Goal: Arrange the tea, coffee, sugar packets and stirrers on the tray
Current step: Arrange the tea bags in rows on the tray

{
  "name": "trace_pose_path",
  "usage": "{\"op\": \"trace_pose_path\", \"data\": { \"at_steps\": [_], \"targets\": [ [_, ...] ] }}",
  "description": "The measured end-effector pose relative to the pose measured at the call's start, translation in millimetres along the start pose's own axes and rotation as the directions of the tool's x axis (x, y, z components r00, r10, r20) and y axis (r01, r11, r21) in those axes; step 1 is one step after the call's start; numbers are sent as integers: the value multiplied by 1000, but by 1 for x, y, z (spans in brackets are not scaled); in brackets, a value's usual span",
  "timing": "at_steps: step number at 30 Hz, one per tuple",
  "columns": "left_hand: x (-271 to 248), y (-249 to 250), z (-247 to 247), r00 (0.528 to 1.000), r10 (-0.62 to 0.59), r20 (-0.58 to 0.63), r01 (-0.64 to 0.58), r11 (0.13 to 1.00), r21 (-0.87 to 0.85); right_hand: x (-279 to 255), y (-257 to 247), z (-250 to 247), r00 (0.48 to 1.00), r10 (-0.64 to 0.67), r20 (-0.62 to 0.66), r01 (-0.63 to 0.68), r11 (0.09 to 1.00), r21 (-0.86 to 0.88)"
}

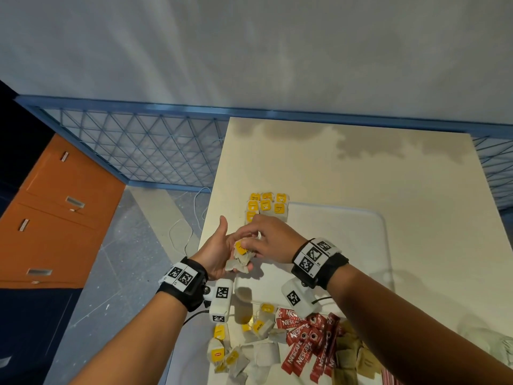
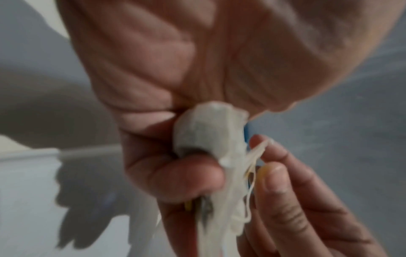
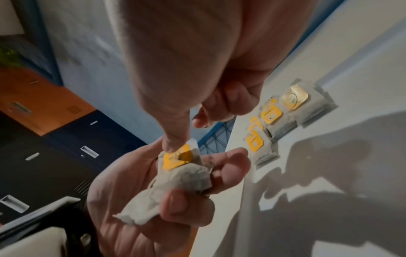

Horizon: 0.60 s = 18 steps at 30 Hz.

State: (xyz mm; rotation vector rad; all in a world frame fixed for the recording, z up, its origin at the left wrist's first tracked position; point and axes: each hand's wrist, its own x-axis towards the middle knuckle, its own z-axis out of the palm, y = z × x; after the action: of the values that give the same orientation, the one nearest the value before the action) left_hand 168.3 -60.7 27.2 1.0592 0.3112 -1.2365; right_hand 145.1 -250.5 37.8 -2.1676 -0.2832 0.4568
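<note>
1. The left hand (image 1: 215, 252) is cupped, its fingers curled round a bunch of tea bags (image 1: 241, 259). They are soft, crinkly white paper with thin strings.
2. The right hand (image 1: 268, 240) pinches a yellow tag (image 3: 177, 157) on the bunch.
3. Both hands are above the left edge of the clear tray (image 1: 380, 245) on the desk (image 1: 361, 168).
4. Neat rows of tea bags (image 1: 267, 207) lie flat on the tray's far left corner.
5. Loose tea bags (image 1: 244, 354) and red coffee sticks (image 1: 308, 343) lie in a pile near the person.
</note>
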Motion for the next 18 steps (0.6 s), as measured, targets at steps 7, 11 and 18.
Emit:
{"op": "trace_pose_path", "data": {
  "at_steps": [7,11,18],
  "targets": [
    [2,0,6,999,22,26,-23,999,37,-13,-1,-8,997,-2,-81,4,1000,27],
    [8,-6,-1,998,66,14,-67,993,93,-16,3,-13,988,30,-151,-15,995,96],
    [7,-10,3,963,243,-116,-215,953,212,-19,17,-15,967,111,-228,-72,983,170]
  ]
}}
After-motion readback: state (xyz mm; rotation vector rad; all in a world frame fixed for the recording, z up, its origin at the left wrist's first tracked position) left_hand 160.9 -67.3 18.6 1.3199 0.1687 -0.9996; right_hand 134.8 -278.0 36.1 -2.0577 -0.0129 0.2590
